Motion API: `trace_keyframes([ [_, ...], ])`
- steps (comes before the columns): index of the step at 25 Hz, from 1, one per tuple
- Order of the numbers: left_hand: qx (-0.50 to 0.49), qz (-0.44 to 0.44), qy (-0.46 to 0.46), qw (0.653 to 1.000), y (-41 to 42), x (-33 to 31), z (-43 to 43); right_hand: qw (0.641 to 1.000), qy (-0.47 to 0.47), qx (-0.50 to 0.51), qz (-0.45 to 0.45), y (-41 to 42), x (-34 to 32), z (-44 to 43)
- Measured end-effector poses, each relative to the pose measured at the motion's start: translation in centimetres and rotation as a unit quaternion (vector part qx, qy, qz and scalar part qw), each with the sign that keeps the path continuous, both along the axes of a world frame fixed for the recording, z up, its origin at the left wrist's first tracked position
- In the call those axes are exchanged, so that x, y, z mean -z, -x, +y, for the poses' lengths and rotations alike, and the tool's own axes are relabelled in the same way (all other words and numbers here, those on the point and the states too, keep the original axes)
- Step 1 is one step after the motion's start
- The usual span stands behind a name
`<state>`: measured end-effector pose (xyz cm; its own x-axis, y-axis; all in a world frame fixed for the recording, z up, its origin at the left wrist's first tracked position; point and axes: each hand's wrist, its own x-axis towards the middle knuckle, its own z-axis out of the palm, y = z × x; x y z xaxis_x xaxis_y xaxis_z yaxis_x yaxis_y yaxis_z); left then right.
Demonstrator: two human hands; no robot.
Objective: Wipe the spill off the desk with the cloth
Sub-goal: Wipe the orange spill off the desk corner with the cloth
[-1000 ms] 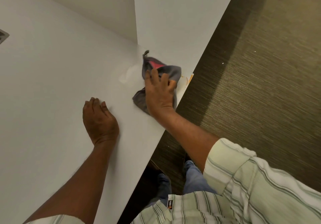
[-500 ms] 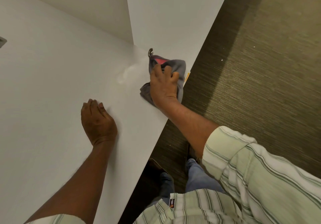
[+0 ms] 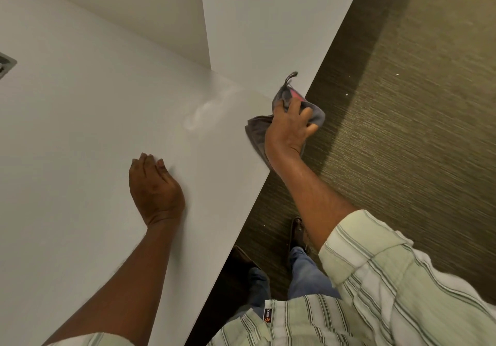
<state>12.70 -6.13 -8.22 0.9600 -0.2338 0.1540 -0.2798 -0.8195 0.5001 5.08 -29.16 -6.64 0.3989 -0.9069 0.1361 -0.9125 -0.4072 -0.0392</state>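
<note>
My right hand [image 3: 288, 128] grips a bunched grey cloth [image 3: 256, 131] with a pink patch, at the desk's right edge; part of the cloth hangs past the edge over the floor. A faint wet smear [image 3: 206, 111] shines on the white desk [image 3: 80, 131], left of the cloth and apart from it. My left hand [image 3: 154, 188] rests on the desk nearer to me, fingers curled loosely, holding nothing.
A white divider panel [image 3: 161, 10] stands upright at the back of the desk, with a second white desktop [image 3: 268, 23] beyond it. A metal grommet [image 3: 5, 64] sits at the far left edge. Brown carpet [image 3: 402, 104] lies to the right; my feet are below the desk edge.
My right hand has slid the cloth rightward, from on the desk beside the smear to the desk's edge, partly overhanging. My left hand has stayed in place.
</note>
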Motion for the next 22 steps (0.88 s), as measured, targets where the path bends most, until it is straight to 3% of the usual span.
trace_keyframes([
  [7,0.003,-0.005,-0.012,1.0,0.0,-0.1,0.0,0.997,0.012,-0.042,0.07,-0.6,-0.6,1.1],
  [17,0.006,-0.012,-0.007,1.0,0.0,0.0,0.0,0.981,-0.05,-0.117,0.143,0.1,-0.9,7.4],
  [22,0.0,-0.009,-0.002,1.0,0.1,0.0,0.0,0.995,-0.06,-0.068,0.039,1.4,-0.6,6.8],
])
